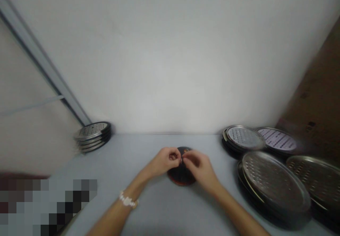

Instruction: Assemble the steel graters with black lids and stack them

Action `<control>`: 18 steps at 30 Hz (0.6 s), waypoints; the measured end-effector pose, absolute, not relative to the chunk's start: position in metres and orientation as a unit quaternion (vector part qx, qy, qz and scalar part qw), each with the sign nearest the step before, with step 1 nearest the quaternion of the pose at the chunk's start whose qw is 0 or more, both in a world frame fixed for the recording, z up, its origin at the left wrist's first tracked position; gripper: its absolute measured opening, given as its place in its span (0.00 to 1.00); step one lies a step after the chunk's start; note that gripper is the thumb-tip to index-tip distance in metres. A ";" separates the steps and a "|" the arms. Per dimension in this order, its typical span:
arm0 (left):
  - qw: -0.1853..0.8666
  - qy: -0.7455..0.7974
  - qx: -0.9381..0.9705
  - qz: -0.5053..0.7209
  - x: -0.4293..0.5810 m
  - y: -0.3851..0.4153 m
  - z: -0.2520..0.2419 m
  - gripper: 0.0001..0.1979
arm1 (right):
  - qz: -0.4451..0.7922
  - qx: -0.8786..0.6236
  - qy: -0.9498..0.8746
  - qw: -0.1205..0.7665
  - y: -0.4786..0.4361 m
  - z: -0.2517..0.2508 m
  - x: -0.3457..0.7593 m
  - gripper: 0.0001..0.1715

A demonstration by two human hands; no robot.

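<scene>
A small round dark tray with a reddish rim [178, 178] lies on the grey table [154, 207] in front of me. Both my hands hover over it, fingertips meeting. My left hand [165, 161] is curled, thumb and fingers pinched together. My right hand [198, 168] is also curled in a pinch, touching the left at the fingertips. Between them is something tiny that I cannot make out. A pale beaded bracelet [128, 200] sits on my left wrist.
A stack of round perforated metal trays [92, 135] stands at the back left against the wall. Several larger perforated metal discs on dark trays [273, 179] crowd the right side. A white wall rises behind the table. A blurred-out patch covers the lower left.
</scene>
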State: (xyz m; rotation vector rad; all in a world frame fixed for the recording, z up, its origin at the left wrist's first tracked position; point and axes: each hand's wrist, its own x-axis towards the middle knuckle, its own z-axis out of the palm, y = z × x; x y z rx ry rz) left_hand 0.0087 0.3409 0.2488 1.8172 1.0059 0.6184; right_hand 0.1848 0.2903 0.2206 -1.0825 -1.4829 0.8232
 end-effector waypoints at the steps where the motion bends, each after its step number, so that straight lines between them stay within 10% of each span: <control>1: 0.468 0.413 0.735 0.265 0.008 0.340 0.247 0.05 | 0.345 -0.456 -0.630 0.526 0.290 0.220 0.184 0.11; 18: 0.359 0.419 0.750 0.364 0.005 0.323 0.239 0.02 | 0.331 -0.441 -0.662 0.508 0.282 0.218 0.178 0.06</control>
